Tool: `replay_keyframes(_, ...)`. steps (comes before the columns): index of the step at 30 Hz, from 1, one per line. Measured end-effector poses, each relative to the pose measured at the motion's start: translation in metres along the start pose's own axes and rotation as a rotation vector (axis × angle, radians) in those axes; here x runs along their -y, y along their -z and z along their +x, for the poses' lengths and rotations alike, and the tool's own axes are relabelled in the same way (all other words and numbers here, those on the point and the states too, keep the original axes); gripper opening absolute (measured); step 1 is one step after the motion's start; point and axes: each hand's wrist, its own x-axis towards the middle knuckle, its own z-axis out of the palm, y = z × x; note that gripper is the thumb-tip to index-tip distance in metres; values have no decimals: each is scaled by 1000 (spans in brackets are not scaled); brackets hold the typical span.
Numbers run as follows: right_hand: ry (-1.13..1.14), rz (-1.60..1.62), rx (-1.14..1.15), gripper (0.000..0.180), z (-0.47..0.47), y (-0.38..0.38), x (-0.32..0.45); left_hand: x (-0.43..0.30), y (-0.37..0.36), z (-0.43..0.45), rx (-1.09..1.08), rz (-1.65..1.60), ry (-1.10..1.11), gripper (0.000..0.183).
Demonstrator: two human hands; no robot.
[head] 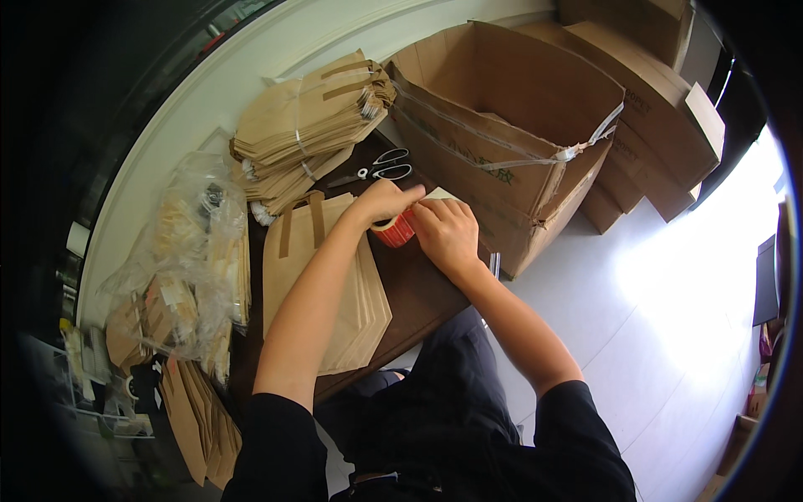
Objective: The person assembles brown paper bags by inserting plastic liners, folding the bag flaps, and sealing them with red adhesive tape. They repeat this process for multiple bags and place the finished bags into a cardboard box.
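Note:
My left hand is on a roll of tape with red printing, its thumb reaching towards my right hand. My right hand has its fingers curled at the roll's right side; what lies under its fingertips is hidden. A pale flat piece shows just behind the right knuckles. Below my left forearm lies a fanned stack of brown paper bags with flat handles. Black-handled scissors rest on the dark table beyond my hands, their blades pointing left.
A large open cardboard box stands behind and right, with more cartons beyond. Tied bundles of paper bags lie at the back left. Clear plastic bags with contents sit on the left, above more brown paper bags.

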Motion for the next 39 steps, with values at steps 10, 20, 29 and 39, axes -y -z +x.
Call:
replay_keyframes(10,54,6,63,14,-3,7,4,15,-7,19,-24,26,-55,29)
replay_keyframes(20,-25,547,244,23,-38,101,95,9,-13,10,-190,10,-84,41)
replay_keyframes(29,-613,1061,403,13,55,-22,94,137,18,-89,-876,-147,-347,25)
replay_keyframes(39,-733,437,225,18,23,-143,107,168,-12,-151,-624,479,-249,85)
